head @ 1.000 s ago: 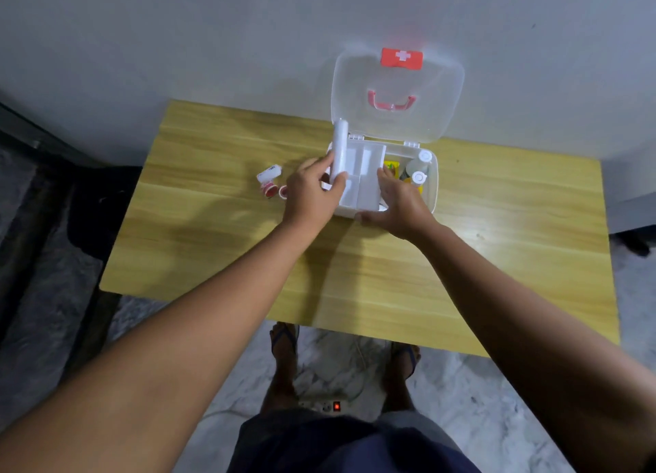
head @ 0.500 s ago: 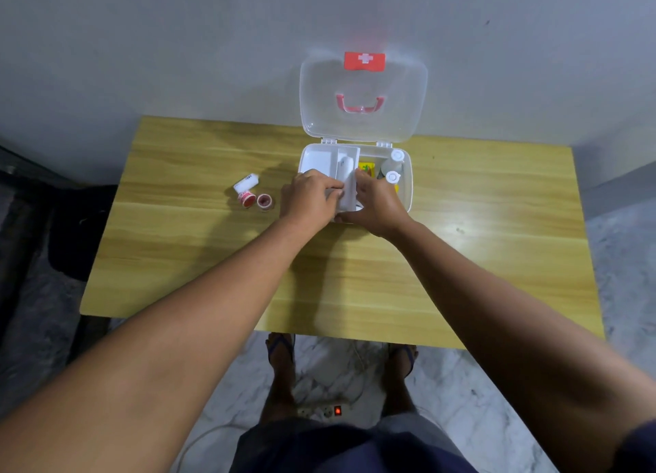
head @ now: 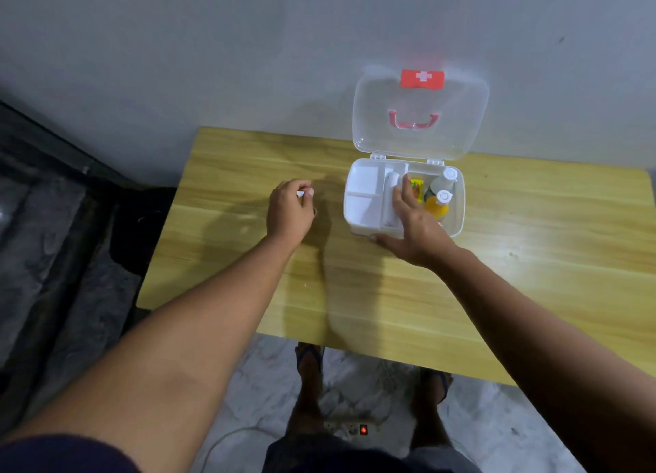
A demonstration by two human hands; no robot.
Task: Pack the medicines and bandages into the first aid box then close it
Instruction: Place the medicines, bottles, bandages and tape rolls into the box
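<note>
Presently the left hand [head: 289, 210] curls over the table [head: 227, 245], left of the first aid box [head: 458, 220], fingertips pinched on a small white item [head: 301, 193]; its kind cannot be told. Risk: so slight a pinch may drop the item in transfer. Inside the box, the white tray [head: 362, 197] shows bare compartments. The right hand [head: 413, 224] rests spread on the tray, gripping nothing. Risk: pressure there may tip the tray. Rightward stand two capped bottles [head: 442, 197]. The lid [head: 419, 114] stands upright, unlatched.
</note>
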